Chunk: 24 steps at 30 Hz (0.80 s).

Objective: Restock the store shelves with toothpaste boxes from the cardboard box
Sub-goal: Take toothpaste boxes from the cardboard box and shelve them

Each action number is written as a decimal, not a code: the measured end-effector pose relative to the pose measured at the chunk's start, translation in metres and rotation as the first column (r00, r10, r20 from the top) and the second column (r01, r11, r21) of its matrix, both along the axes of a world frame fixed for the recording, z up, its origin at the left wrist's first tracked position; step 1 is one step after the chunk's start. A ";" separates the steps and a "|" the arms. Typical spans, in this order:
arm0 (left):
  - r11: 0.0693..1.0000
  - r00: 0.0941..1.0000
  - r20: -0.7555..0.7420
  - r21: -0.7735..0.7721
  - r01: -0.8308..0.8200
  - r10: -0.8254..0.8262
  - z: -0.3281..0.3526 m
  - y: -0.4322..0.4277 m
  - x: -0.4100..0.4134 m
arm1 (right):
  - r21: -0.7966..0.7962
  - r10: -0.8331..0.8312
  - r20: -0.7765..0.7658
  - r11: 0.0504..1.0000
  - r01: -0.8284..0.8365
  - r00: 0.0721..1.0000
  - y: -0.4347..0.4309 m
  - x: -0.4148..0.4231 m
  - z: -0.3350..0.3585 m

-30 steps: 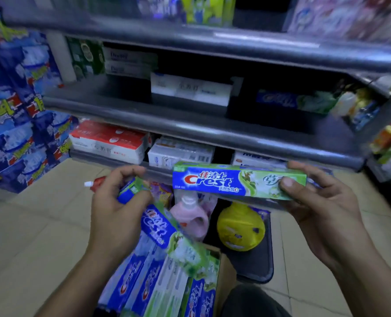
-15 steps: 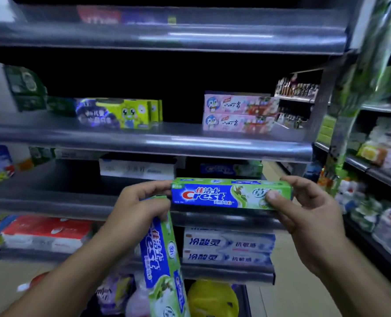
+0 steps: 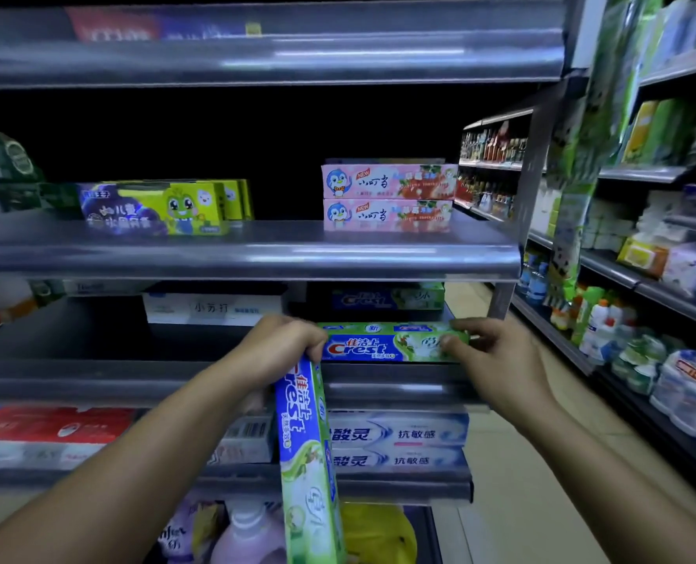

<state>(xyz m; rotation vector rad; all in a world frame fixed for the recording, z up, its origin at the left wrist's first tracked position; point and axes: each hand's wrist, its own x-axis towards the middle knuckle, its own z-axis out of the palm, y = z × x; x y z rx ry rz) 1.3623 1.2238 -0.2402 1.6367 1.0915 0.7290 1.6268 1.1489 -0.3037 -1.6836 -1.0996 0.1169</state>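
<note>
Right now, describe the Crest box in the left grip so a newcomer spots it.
Find the grey shelf at hand height. There the left grip holds a blue-and-green Crest box by its top end. Unlike the level Crest box beside it, this one hangs upright.

The level box (image 3: 383,346) pinched in your right hand (image 3: 497,360) is blue with a red-and-white Crest mark, turning pale green with leaf prints towards your fingers. The hanging box (image 3: 305,441) in your left hand (image 3: 277,348) has the same blue-to-green pattern. Above your grip, the pink boxes (image 3: 387,195) carry blue penguins. Below it, the white boxes (image 3: 399,441) show blue swirls. Up and left of it, the yellow-green boxes (image 3: 155,209) have purple patches.
</note>
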 end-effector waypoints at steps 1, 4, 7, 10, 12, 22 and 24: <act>1.000 1.000 -0.024 -0.005 -0.010 0.009 0.001 0.002 0.001 | -0.055 -0.004 0.019 0.998 0.005 1.000 0.000 0.001 -0.003; 0.999 0.997 -0.061 -0.022 -0.039 0.037 0.003 0.006 0.004 | -0.098 0.016 0.055 0.995 -0.010 0.998 -0.003 0.001 -0.004; 0.997 0.999 0.000 -0.050 -0.052 0.052 0.002 0.002 0.004 | -0.101 -0.013 0.115 0.995 0.025 0.993 -0.011 -0.003 -0.002; 0.988 0.979 0.135 -0.008 -0.154 0.153 -0.001 0.002 0.001 | 0.144 -0.136 0.309 0.985 0.095 0.941 -0.029 -0.014 -0.004; 0.967 0.926 0.284 -0.007 -0.255 0.247 -0.001 0.004 -0.001 | 0.279 -0.139 0.386 0.960 0.029 0.912 -0.044 -0.028 -0.007; 0.893 0.642 0.622 -0.273 -0.358 0.448 -0.007 0.009 0.003 | 0.108 0.361 -0.166 0.932 -0.347 0.918 -0.074 -0.087 -0.031; 0.900 0.625 0.652 -0.251 -0.357 0.429 -0.011 0.007 0.010 | 0.181 0.363 -0.294 0.930 -0.321 0.884 -0.068 -0.084 -0.028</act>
